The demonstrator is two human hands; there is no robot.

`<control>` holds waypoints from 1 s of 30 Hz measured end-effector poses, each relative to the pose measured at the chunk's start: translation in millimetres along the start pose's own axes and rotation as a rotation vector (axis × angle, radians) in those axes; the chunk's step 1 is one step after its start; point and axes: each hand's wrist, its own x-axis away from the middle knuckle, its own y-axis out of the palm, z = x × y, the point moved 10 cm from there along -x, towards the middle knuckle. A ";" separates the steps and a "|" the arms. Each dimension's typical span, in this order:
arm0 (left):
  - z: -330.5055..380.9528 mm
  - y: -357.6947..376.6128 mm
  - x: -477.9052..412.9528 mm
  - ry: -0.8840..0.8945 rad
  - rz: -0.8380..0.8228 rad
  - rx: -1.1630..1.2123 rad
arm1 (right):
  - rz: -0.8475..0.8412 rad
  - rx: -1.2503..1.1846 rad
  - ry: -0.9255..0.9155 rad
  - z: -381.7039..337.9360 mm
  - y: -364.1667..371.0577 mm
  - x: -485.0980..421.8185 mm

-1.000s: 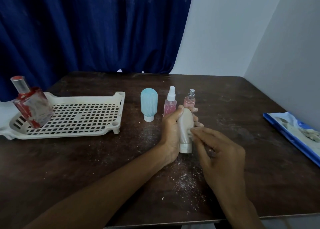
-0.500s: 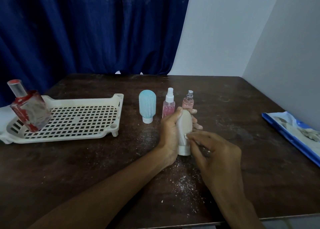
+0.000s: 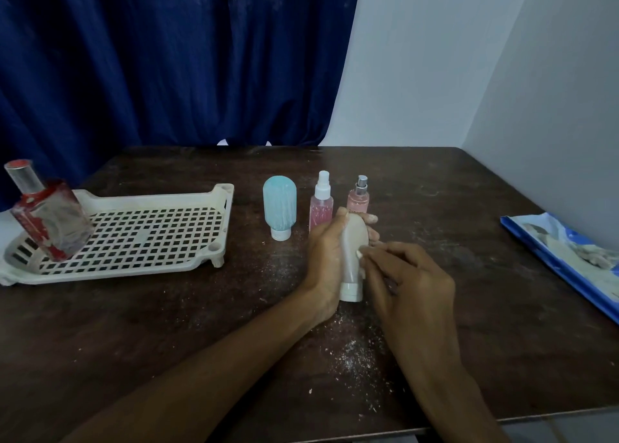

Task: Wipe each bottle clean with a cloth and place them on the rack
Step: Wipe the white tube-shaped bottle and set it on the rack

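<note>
Right hand: fingers curled, tips against the white bottle's side; whether they pinch a cloth, cannot tell. Left hand wraps that bottle, which stands cap-down on the table. Probably light, soft-walled, powder-slick: grip mid-body, gently. Rack lies well apart, far left.

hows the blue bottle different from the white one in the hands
The blue bottle is pale blue with whitish streaks; the white bottle is plain off-white. The blue bottle stands free on the table, untouched; the white bottle is gripped by the left hand, with the right hand touching its front. Both are rounded tubes, white cap down.
</note>
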 end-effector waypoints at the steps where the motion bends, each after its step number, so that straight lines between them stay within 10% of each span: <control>1: -0.4 -1.4 -0.4 -0.011 0.011 0.024 | -0.006 -0.004 -0.009 -2.9 2.2 1.4; 30: 1.8 -6.6 -3.2 0.004 0.048 -0.073 | 0.002 0.055 -0.081 -6.6 4.7 -6.2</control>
